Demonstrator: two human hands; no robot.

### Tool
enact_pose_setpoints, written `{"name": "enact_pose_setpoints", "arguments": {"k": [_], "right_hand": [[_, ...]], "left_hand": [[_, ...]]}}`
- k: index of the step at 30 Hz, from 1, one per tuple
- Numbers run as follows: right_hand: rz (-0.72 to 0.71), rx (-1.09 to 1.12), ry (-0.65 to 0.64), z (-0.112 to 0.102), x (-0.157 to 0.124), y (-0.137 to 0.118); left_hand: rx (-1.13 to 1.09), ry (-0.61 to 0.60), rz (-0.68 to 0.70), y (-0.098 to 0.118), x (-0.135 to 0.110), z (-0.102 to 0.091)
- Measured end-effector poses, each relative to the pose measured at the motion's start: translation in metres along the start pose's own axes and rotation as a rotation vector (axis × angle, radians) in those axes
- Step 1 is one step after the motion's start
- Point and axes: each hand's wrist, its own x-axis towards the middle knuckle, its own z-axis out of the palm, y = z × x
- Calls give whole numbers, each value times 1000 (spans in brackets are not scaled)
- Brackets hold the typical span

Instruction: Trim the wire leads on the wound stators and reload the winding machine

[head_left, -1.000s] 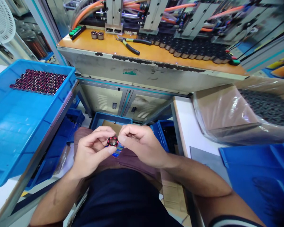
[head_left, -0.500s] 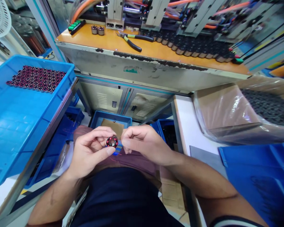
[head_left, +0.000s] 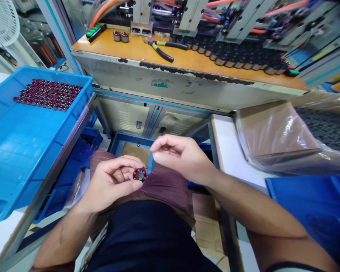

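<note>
Between the thumb and fingers of my left hand (head_left: 109, 181) is a small motor stator (head_left: 135, 175), a dark ring with red wire windings and an open middle. Its ring face is turned up toward me, above my lap. My right hand (head_left: 184, 158) is up and to the right of the stator, apart from it. Its thumb and fingertips are pressed together, and whatever may be pinched there is too small to make out. A fine reddish wire seems to run near the stator over my trousers (head_left: 167, 181).
On the left, a blue tray (head_left: 25, 151) holds rows of wound stators (head_left: 49, 94). Pliers (head_left: 163, 53), two stators (head_left: 121, 36) and many dark cores (head_left: 238, 54) lie on the orange machine bench (head_left: 102, 47). A plastic-lined carton (head_left: 269, 132) and blue bin (head_left: 308, 211) stand right.
My right hand has moved up and to the right, away from the stator. My left hand keeps hold of the stator and has shifted slightly right in view.
</note>
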Motion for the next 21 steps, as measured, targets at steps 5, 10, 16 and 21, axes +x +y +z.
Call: {"name": "enact_pose_setpoints", "arguments": {"k": [5, 10, 16, 21], "right_hand": [[-281, -164, -324, 3, 22, -14], [-280, -204, -233, 11, 22, -18], [-40, -97, -45, 13, 3, -24], [95, -54, -83, 10, -1, -37]], "left_hand": [[25, -51, -90, 5, 0, 6], [-13, -32, -77, 4, -3, 4], [9, 47, 77, -3, -3, -1], [101, 33, 154, -4, 1, -1]]}}
